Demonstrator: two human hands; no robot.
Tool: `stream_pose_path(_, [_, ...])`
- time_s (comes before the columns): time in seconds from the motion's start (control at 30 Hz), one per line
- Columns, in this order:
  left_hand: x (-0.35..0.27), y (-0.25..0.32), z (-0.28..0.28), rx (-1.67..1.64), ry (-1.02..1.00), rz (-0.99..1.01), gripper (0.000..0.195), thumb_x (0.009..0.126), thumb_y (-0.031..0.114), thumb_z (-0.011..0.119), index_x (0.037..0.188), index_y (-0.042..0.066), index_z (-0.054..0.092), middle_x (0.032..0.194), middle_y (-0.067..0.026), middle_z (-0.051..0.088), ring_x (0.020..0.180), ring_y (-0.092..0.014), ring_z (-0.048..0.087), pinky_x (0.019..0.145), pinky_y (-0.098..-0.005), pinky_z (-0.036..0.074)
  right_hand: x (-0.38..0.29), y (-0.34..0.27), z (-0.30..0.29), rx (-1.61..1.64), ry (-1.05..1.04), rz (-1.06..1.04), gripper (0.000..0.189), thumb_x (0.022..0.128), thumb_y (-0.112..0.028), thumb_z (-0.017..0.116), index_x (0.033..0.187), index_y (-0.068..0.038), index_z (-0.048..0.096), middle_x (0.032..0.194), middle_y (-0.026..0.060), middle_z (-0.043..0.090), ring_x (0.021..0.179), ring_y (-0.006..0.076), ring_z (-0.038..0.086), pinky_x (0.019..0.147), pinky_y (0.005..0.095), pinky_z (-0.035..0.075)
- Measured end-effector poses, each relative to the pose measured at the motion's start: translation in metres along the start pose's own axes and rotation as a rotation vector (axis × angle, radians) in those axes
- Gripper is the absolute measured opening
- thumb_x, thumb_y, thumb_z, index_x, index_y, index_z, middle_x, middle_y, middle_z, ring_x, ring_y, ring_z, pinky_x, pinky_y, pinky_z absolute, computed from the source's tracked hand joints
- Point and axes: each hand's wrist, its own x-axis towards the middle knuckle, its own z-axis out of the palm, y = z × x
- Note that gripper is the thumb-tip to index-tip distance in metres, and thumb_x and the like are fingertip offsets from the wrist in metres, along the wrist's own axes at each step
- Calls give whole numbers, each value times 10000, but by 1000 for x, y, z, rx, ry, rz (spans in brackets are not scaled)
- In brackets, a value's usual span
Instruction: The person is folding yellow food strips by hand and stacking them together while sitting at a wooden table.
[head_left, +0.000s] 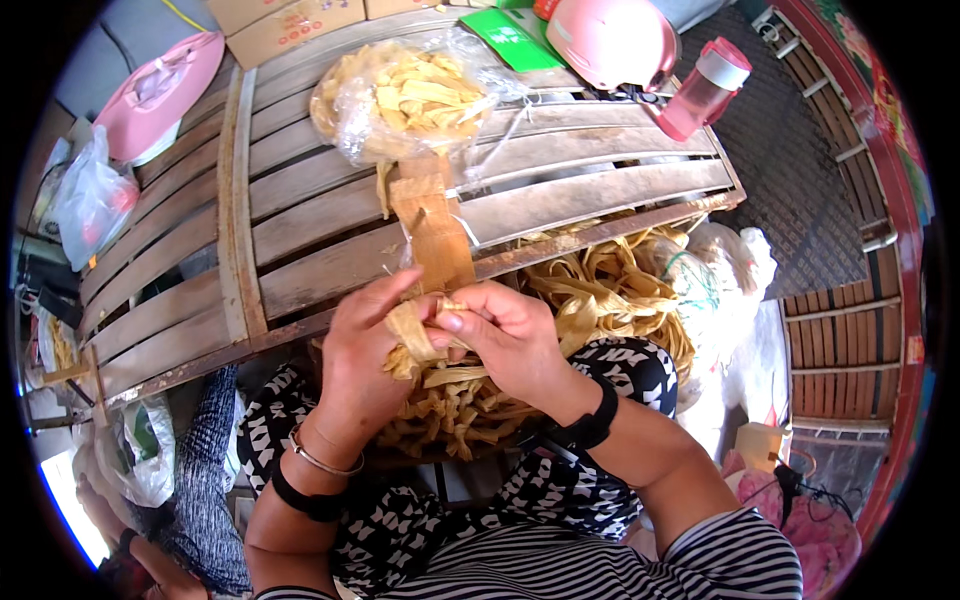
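Note:
My left hand (360, 352) is closed around a bundle of pale yellow, dried husk-like strips, its thumb raised. A broad folded strip (412, 334) passes across the bundle by its fingers. My right hand (517, 337) pinches the end of a strip between thumb and forefinger, close to the left fingertips. Beneath both hands a thick mass of knotted strip ends (457, 420) rests over my lap. Just beyond the hands, a brown wooden board (439, 247) reaches from the slatted table, with white ties at its sides.
A clear plastic bag of yellow strips (412, 97) sits on the slatted bamboo table (315, 176). Behind it are a green booklet (514, 37), a pink helmet (611, 37) and a pink bottle (705, 90). Loose long strips (607, 285) hang at right. Another person's arm (142, 551) shows lower left.

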Motion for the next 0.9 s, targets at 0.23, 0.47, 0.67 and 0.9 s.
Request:
stream_pose_path(0.23, [-5,-4,-6,152,-256,161,115,766,51,659,870,4,668,1075,-147,639,999,-319,604,878,-395,467,-1,1,-6,-1064,-250,-363,246,933,-259,547,927,-32,640,676,151,597,610,290,608,556,317,493])
stream_pose_path(0.47, [8,4,-29,-679,53,-273,127,854,62,616,921,-38,654,1004,-83,654,904,-164,613,840,-286,480,-1,-7,-14,118,-377,520,483,980,-447,427,771,-31,555,603,-28,441,542,64,378,496,214,315])
stream_pose_path(0.67, [5,-10,-34,-759,-201,-495,282,846,166,691,1042,-29,635,934,-65,647,860,-118,594,804,-264,482,3,-12,-13,198,-252,512,447,962,-430,488,798,-26,584,600,-41,419,532,53,326,487,208,267])
stream_pose_path(0.9, [0,-4,-13,-964,-184,-714,161,788,10,683,922,9,593,777,-28,619,708,-106,594,674,-237,483,3,-19,-15,-373,-176,302,298,907,-300,628,818,-15,643,636,-36,525,601,42,444,533,200,376])
